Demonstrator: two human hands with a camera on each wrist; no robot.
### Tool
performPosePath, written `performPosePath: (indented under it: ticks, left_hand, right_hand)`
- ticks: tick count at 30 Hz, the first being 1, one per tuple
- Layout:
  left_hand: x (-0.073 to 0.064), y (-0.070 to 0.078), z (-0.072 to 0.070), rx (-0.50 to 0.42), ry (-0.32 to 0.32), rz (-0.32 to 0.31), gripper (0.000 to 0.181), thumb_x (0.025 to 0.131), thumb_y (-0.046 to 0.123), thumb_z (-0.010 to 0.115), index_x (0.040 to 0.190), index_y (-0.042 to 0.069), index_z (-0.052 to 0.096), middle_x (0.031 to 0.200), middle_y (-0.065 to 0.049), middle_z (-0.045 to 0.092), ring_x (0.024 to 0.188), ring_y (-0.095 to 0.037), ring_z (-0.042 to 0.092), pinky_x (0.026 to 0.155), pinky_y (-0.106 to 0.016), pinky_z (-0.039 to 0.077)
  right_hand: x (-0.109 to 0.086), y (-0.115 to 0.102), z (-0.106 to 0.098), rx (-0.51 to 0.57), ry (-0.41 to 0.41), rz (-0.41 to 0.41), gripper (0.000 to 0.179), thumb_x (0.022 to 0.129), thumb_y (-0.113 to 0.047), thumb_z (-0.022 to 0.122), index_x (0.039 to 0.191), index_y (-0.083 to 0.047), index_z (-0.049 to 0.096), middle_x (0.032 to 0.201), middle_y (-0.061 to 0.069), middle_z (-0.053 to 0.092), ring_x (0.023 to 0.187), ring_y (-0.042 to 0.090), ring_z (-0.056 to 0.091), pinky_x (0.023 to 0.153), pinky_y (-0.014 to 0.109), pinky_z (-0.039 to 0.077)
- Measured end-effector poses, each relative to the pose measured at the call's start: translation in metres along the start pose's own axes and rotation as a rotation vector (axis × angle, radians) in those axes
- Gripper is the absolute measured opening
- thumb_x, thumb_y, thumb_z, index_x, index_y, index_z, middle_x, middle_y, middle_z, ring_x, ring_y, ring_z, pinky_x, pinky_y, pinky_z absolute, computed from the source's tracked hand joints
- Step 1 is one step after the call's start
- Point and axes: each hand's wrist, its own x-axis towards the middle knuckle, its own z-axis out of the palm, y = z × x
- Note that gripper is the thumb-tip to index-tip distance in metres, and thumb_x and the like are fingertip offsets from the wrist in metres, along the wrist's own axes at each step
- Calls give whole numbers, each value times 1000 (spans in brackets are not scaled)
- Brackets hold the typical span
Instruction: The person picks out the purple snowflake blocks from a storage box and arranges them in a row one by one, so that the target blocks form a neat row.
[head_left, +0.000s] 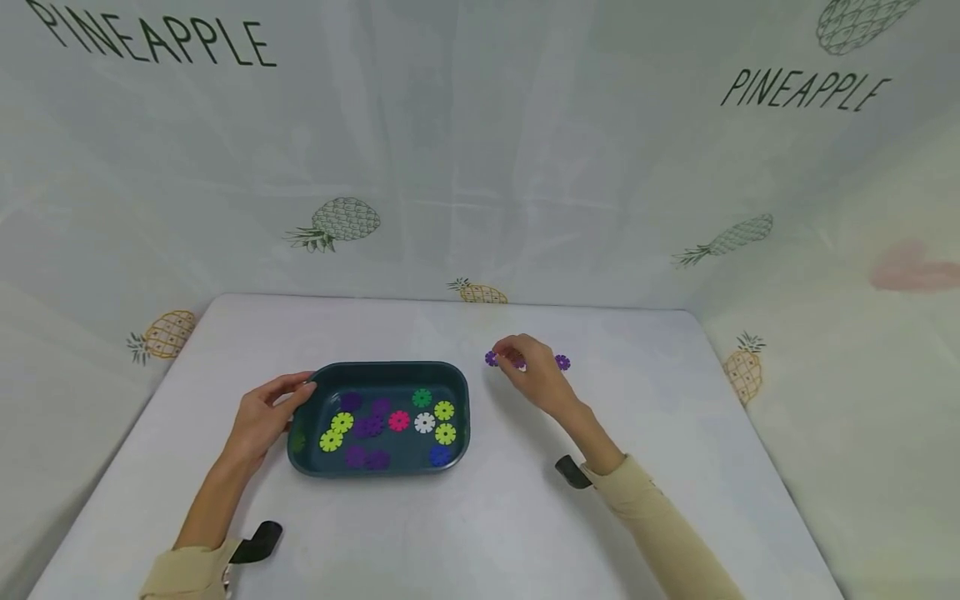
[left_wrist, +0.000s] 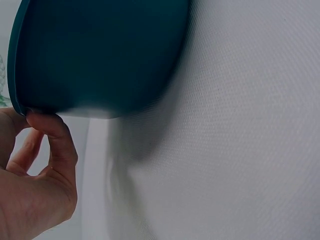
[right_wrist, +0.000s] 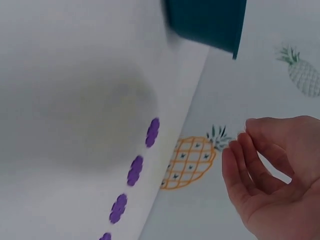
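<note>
A dark teal plastic tray (head_left: 459, 408) sits on the table, left of centre. My left hand (head_left: 258, 421) pinches its left rim between thumb and fingers; the left wrist view shows the tray's outer wall (left_wrist: 100, 60) up close. Inside lie several flower-shaped discs, among them a red disc (head_left: 399, 421), a white disc (head_left: 424, 422), a green disc (head_left: 422, 397), a blue disc (head_left: 440, 455), and yellow and purple ones. Over a row of purple discs (right_wrist: 134, 170) hovers my right hand (head_left: 536, 379), thumb and fingers loosely bent. Nothing shows between its fingertips.
The white table (head_left: 480, 533) reaches back to a pale curtain (head_left: 480, 167) printed with pineapples. A black wrist mount (head_left: 257, 542) juts out by the left sleeve, and another black mount (head_left: 573, 472) by the right.
</note>
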Motion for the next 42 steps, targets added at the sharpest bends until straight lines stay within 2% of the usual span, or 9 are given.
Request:
performPosePath:
  ticks: [14, 23, 29, 34, 42]
  left_hand:
    - [-1, 0, -4, -12, 5, 11, 60, 102, 44, 64, 143, 1, 57, 131, -15, 55, 91, -7, 64, 72, -26, 59]
    - [-1, -1, -4, -9, 11, 0, 59, 102, 43, 64, 142, 1, 57, 130, -14, 55, 90, -6, 64, 73, -25, 59]
    - [1, -1, -1, -8, -2, 12, 58, 102, 42, 64, 143, 1, 57, 131, -16, 55, 90, -6, 65, 72, -26, 59]
    - [2, -1, 0, -23, -4, -3, 56, 102, 40, 64, 144, 2, 56, 133, -16, 54, 88, -9, 65, 70, -27, 59]
    - [1, 0, 0, -15, 4, -7, 57, 101, 43, 65, 142, 4, 59, 128, -14, 55, 88, -12, 64, 69, -28, 59]
  right_hand:
    - [11, -38, 35, 54, -93, -102, 18, 97, -4, 71, 115, -1, 70, 108, 9, 70, 96, 20, 67, 88, 31, 57]
    - [12, -54, 63, 120, -184, -216, 20, 97, -1, 69, 117, 3, 67, 109, 13, 68, 96, 20, 67, 86, 27, 56]
    - [11, -63, 81, 154, -256, -246, 22, 98, 0, 68, 118, 6, 66, 110, 15, 67, 96, 22, 66, 87, 30, 56]
    - [9, -69, 95, 159, -305, -269, 23, 98, -2, 69, 119, 6, 66, 110, 16, 67, 96, 21, 66, 86, 35, 57]
    - [6, -77, 116, 112, -419, -292, 26, 98, -8, 71, 121, 3, 68, 113, 15, 67, 96, 20, 63, 85, 24, 54]
